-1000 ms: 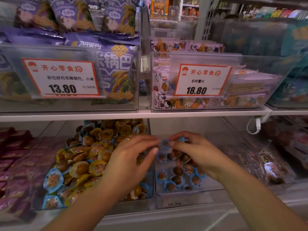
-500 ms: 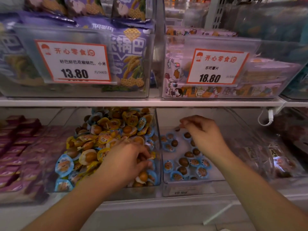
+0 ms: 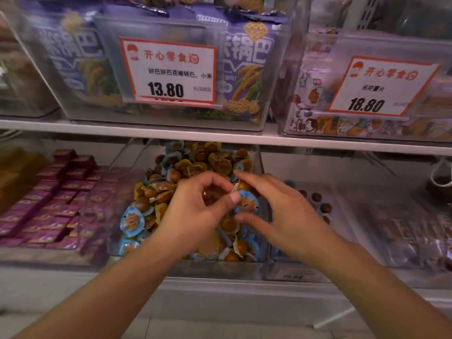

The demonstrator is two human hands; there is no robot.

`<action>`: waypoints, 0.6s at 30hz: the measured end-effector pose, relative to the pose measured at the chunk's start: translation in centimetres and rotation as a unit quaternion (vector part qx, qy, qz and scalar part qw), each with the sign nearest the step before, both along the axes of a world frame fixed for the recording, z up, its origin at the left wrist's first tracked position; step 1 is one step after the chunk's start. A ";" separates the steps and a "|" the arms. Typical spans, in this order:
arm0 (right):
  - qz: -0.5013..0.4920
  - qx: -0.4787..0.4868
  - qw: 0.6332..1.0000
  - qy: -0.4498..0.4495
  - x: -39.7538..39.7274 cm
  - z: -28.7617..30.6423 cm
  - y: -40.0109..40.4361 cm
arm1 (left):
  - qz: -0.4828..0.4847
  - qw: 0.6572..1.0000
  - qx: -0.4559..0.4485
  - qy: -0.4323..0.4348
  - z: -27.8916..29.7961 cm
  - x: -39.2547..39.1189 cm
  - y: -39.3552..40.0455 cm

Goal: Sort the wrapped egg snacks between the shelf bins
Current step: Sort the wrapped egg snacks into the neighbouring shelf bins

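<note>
i'm in a snack shop: white shelf [image 3: 220,138] of clear bins [image 3: 171,118] holding packaged snacks, price cards [image 3: 171,72] reading 13.80 and 18.80.

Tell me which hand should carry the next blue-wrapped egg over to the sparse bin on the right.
Right. The right hand hangs open beside a blue-wrapped egg in the full bin and is nearer the sparse bin. The left hand already seems to pinch an egg, though blur hides which.
</note>
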State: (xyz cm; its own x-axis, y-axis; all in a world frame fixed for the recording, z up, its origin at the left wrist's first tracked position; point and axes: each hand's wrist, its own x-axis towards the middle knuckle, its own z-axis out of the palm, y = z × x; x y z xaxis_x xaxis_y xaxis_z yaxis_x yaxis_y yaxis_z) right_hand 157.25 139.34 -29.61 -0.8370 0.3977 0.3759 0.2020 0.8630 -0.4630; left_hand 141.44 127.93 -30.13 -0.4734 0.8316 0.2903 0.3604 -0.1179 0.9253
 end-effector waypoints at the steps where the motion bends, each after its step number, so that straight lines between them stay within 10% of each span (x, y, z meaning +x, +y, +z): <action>1: 0.003 0.001 1.000 0.008 -0.2 -0.1 0.0 | 0.000 1.000 0.002 -0.016 0.0 0.0 0.0; 6: -0.031 0.009 0.996 0.084 -0.4 0.4 0.5 | 0.063 0.997 -0.004 -0.038 -0.2 -1.9 0.4; 10: -0.054 -0.056 0.989 0.129 0.2 1.0 1.2 | 0.135 0.912 -0.100 0.373 -1.2 -3.7 0.3; 18: -0.038 -0.042 0.990 0.131 1.0 1.2 0.4 | -0.187 0.858 -0.187 0.441 -1.0 -1.4 0.2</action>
State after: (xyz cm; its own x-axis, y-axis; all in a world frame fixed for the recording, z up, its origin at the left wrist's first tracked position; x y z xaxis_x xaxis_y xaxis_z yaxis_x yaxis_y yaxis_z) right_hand 158.22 139.76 -28.45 -0.6819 0.4939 0.5395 0.1276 0.8066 -0.5771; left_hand 139.99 128.18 -31.12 0.1137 0.9904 0.0783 0.9414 -0.1326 0.3102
